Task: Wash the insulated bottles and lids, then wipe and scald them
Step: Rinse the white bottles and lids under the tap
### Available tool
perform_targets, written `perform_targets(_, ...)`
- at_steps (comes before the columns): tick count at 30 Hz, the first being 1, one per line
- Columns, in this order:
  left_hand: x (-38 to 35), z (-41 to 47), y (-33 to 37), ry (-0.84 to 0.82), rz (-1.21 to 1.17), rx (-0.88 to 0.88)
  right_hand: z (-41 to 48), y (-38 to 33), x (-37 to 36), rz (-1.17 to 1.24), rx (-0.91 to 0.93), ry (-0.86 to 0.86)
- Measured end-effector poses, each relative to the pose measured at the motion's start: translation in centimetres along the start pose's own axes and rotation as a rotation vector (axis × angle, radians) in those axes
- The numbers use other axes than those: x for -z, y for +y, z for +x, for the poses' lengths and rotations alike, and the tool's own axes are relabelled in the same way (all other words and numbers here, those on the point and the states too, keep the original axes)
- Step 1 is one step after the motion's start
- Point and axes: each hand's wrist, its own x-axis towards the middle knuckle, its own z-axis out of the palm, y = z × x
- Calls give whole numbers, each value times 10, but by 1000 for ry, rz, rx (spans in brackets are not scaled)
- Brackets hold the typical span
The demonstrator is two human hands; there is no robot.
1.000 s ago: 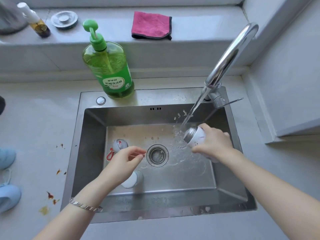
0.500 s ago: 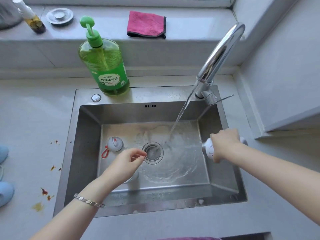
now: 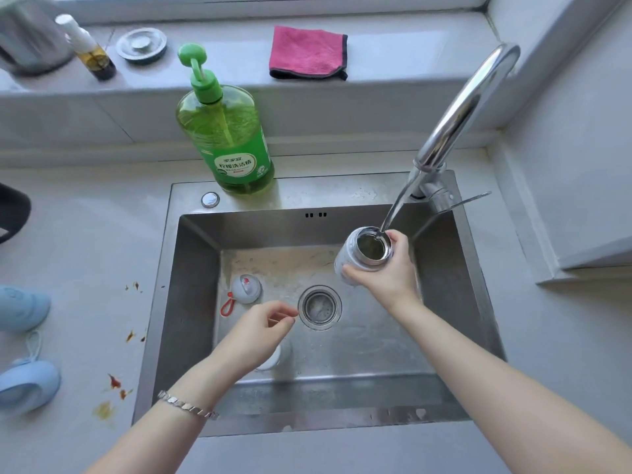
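Observation:
My right hand (image 3: 388, 273) grips a small white insulated bottle (image 3: 366, 253) upright over the sink (image 3: 195, 302), its steel mouth open under the tap's water stream (image 3: 393, 213). The bottle's inside shows water. A grey lid with a red loop (image 3: 244, 290) lies on the sink floor at the left. My left hand (image 3: 260, 331) hovers over the basin with loosely curled fingers, holding nothing. Under that hand a second white bottle or lid (image 3: 277, 357) lies mostly hidden.
The curved tap (image 3: 461, 107) rises at the sink's right rear. A green dish soap pump bottle (image 3: 225, 131) stands on the back rim. A pink cloth (image 3: 307, 53), a metal drain cover (image 3: 142, 46) and a small spray bottle (image 3: 89, 49) sit on the sill. The drain (image 3: 319, 307) is central.
My right hand has brought the bottle back from the sink's right wall and turned it mouth-up under the stream. My left hand has stayed nearly still.

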Motion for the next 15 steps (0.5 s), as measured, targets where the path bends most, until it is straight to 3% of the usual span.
perform_targets(8, -2, 6, 3, -25, -23, 12, 16, 5, 14, -70, 5, 87)
perform_targets(12, -3, 6, 5, -18, -45, 0, 3, 9, 20, -189, 85, -22)
perform_targets(15, -2, 6, 6, -11, -43, -3, 6, 8, 21, -150, 76, 34)
